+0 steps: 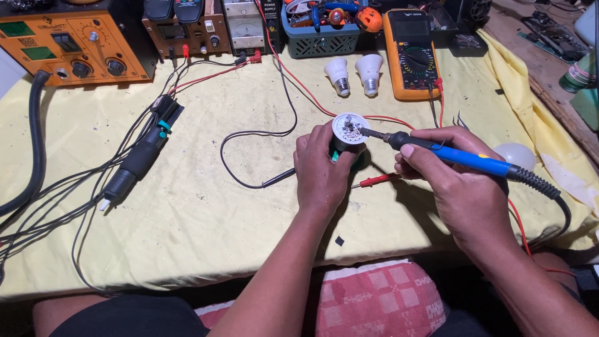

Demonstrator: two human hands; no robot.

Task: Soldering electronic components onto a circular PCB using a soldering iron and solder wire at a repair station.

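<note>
Head view: left hand (pixel 321 171) closed around an opened bulb base (pixel 348 132), held upright on the yellow tabletop (pixel 206 206). Right hand (pixel 458 181) grips a blue soldering iron (pixel 465 157), tip touching the bulb's circuit board. Behind: two white bulbs (pixel 354 75), orange multimeter (pixel 412 53).

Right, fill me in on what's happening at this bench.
A person sits at a table covered with yellow cloth. The left hand grips an opened white round bulb base, its circuit board facing up. The right hand holds a blue-handled soldering iron, tip on the board. Two white bulbs and an orange multimeter lie behind.
</note>
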